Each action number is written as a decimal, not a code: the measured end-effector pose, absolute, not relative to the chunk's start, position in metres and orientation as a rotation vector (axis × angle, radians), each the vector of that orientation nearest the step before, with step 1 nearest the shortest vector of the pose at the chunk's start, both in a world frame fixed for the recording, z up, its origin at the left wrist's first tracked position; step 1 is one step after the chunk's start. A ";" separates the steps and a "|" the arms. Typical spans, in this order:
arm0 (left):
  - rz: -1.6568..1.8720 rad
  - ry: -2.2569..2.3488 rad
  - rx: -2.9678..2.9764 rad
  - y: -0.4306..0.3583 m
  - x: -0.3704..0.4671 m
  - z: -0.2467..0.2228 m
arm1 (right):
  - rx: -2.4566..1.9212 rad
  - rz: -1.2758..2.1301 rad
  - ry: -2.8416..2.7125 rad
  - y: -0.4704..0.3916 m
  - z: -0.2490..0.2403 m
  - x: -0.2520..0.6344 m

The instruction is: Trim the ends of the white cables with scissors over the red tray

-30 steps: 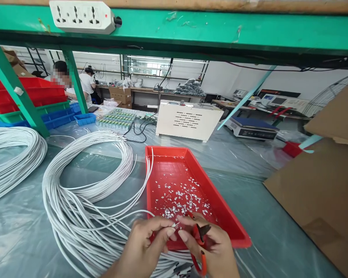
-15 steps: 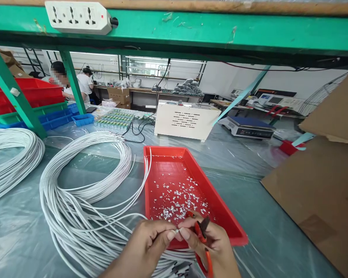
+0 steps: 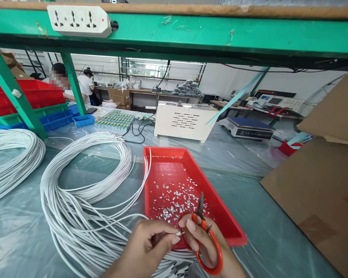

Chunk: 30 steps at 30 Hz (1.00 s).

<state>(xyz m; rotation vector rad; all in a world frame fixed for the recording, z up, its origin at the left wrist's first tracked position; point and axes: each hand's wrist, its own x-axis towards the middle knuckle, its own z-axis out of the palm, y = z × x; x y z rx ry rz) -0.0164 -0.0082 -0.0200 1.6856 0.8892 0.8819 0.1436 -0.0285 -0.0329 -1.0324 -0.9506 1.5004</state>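
My left hand (image 3: 150, 245) pinches the end of a white cable, whose stripped tip pokes out between thumb and forefinger. Close on its right, my right hand (image 3: 207, 239) holds orange-handled scissors (image 3: 216, 247), the dark blades pointing up and away. Both hands are over the near end of a red tray (image 3: 220, 208), which has small silvery scraps (image 3: 174, 204) scattered on its floor. A large coil of white cables (image 3: 55, 185) lies left of the tray, several loose ends resting over its left rim.
Another cable coil (image 3: 20, 166) lies far left. Behind the tray stand a cream metal box (image 3: 185, 121) and a scale (image 3: 246, 127). Cardboard (image 3: 313, 200) rises at the right. A green beam (image 3: 174, 33) crosses overhead. Two people sit in the background.
My right hand has come slightly away from the cable tip, and its fingers have shifted on the scissors. The blades now point more upright. My left hand has barely moved.
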 end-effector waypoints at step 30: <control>1.246 0.784 2.252 -0.006 -0.016 -0.023 | -1.290 0.736 -1.379 -0.032 -0.022 0.145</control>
